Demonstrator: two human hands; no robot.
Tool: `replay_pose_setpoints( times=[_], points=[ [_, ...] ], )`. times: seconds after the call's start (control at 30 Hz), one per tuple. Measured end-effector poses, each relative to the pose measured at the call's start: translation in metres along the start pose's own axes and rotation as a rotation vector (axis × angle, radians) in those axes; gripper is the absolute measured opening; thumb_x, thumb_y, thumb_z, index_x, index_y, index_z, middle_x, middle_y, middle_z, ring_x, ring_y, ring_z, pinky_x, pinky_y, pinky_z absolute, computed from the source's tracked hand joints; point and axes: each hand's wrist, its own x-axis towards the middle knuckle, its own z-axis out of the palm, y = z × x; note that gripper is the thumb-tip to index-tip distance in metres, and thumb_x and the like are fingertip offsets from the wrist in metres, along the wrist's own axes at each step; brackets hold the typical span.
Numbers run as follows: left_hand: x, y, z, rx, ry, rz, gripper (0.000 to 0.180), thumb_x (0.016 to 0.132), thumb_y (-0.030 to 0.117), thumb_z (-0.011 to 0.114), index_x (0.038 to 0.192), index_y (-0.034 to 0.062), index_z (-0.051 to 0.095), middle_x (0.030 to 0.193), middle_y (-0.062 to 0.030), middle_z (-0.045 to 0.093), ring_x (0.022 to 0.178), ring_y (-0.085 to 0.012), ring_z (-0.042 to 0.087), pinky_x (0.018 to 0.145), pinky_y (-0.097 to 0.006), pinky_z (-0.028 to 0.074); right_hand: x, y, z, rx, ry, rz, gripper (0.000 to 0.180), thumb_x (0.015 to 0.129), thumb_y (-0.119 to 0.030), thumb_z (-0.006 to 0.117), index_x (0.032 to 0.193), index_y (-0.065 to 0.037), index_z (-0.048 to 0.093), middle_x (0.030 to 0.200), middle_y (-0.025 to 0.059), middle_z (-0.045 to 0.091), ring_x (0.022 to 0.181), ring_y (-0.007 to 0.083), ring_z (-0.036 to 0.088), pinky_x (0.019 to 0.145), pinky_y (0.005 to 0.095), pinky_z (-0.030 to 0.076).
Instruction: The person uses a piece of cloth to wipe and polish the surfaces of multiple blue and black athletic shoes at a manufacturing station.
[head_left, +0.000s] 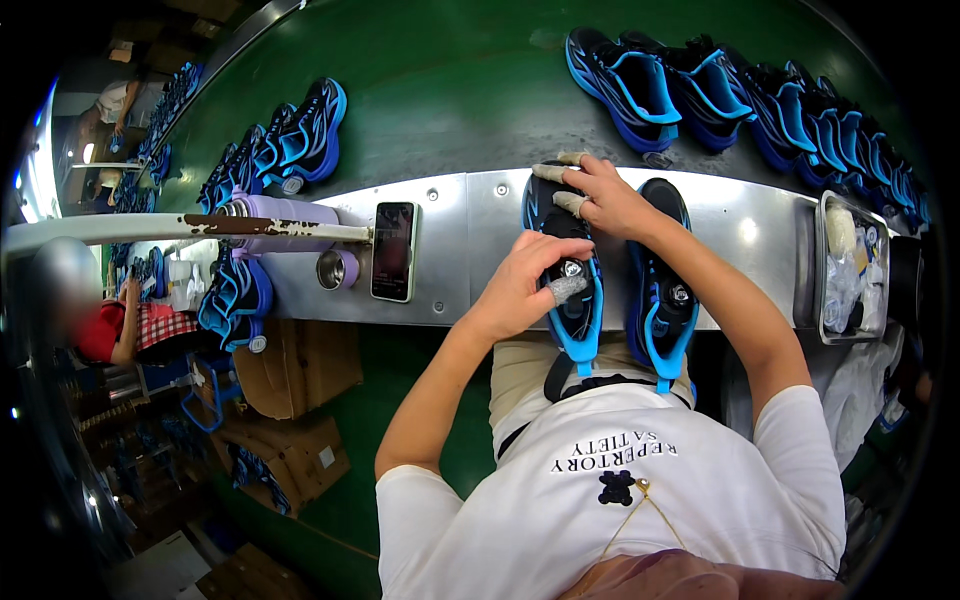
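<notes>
A black and blue sneaker (pixel 578 335) rests on the metal ledge in front of me, toe pointing away, heel near my lap. My left hand (pixel 525 285) is closed at its instep, with thumb and forefinger either side of a round lacing dial (pixel 572 268); grey tape wraps the thumb. Over the toe end lies my right hand (pixel 605 200), its fingers curled onto the shoe and pale covers on several fingertips. The matching sneaker (pixel 662 290), also with a dial, stands just to the right, below my right forearm, touched by neither hand's fingers.
On the metal ledge (pixel 465 215) to the left are a phone (pixel 394 250), a purple flask (pixel 290 215) and its cup (pixel 337 269), under a worn white bar (pixel 190 228). Several sneakers (pixel 625 90) line the green surface beyond. A metal tray (pixel 826 310) holds small bags at right; cardboard boxes (pixel 300 370) stand lower left.
</notes>
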Motion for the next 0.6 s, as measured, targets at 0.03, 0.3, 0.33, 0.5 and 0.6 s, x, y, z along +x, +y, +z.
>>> replay_pose_setpoints(
  times=[0.03,0.3,0.33,0.5,0.6],
  points=[
    [-0.002,0.003,0.004,0.101,0.089,0.007,0.041,0.079,0.021,0.074,0.116,0.0077,0.063,0.111,-0.0068,0.062,0.106,-0.0254,0.051,0.095,-0.035,0.041,0.0,-0.001,0.0,0.014,-0.022,0.011,0.044,0.091,-0.028,0.058,0.136,-0.025,0.054,0.136,0.0189,0.046,0.119,0.0391,0.043,0.107,0.0446,0.029],
    [-0.004,0.004,0.032,0.253,0.389,-0.054,0.036,0.071,0.021,0.08,0.093,0.0038,0.058,0.101,-0.0083,0.059,0.103,-0.0294,0.05,0.091,-0.04,0.041,-0.002,-0.001,-0.003,0.009,-0.031,0.027,0.045,0.092,-0.029,0.057,0.136,-0.026,0.054,0.137,0.0181,0.046,0.118,0.0389,0.042,0.106,0.0442,0.03],
    [-0.004,-0.005,0.03,0.252,0.387,-0.055,0.036,0.071,0.021,0.08,0.093,0.0038,0.058,0.101,-0.0083,0.059,0.103,-0.0294,0.05,0.091,-0.04,0.041,-0.002,0.001,-0.003,-0.001,-0.02,0.009,0.045,0.092,-0.028,0.057,0.136,-0.026,0.054,0.138,0.0178,0.046,0.118,0.0387,0.041,0.105,0.0441,0.031],
    [0.001,-0.019,0.004,-0.041,0.039,0.11,0.031,0.075,0.019,0.076,0.1,0.0064,0.064,0.108,-0.007,0.065,0.12,-0.0314,0.052,0.104,-0.041,0.036,-0.001,0.001,-0.001,-0.002,-0.021,0.005,0.045,0.092,-0.028,0.057,0.136,-0.026,0.054,0.138,0.018,0.045,0.118,0.0384,0.041,0.105,0.0441,0.031],
    [-0.003,-0.007,0.015,0.11,0.102,0.071,0.041,0.072,0.023,0.079,0.104,0.0071,0.059,0.118,-0.0082,0.061,0.122,-0.0319,0.05,0.103,-0.042,0.036,-0.002,-0.002,-0.001,0.01,-0.01,0.014,0.045,0.091,-0.028,0.057,0.136,-0.026,0.054,0.138,0.0181,0.045,0.118,0.0387,0.041,0.106,0.045,0.032]
  ],
)
